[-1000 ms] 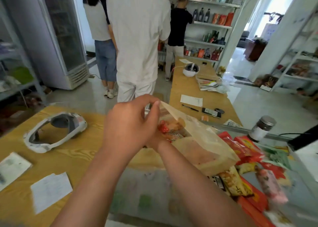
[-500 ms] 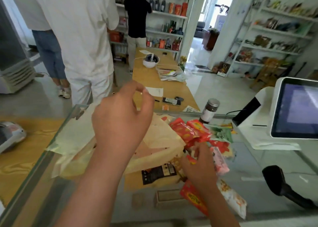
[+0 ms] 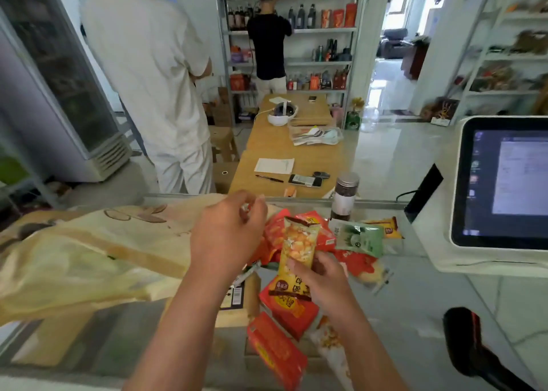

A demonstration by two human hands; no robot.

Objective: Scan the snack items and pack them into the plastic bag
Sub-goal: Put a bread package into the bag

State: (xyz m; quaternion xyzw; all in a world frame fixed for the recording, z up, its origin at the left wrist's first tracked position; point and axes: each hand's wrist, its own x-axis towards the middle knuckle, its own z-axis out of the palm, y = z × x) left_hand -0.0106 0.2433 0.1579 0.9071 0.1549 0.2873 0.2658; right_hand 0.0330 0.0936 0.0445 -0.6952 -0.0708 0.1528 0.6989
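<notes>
- Glass-topped table (image 3: 430, 272) in a small shop carries everything; places below are given relative to the yellow snack packet (image 3: 297, 243).
- Nearest, right of the packet at the table's edge, lies the black scanner (image 3: 471, 343), untouched.
- Right hand (image 3: 318, 278) is clamped on the packet's lower end, holding it upright above the loose red snack packs (image 3: 284, 304).
- Left hand (image 3: 229, 236), just left of the packet, has fingers curled loosely together; whether it pinches anything I cannot tell.
- Plastic bag (image 3: 89, 260) sprawls well left of the packet, its mouth apparently slack.
- Beyond the packet stands a jar (image 3: 344, 194); farther right, the register screen (image 3: 504, 180).
- Advice: carry the packet barcode-out to the scanner before bagging, and have the left hand spread the bag's mouth so the packet drops in cleanly.
</notes>
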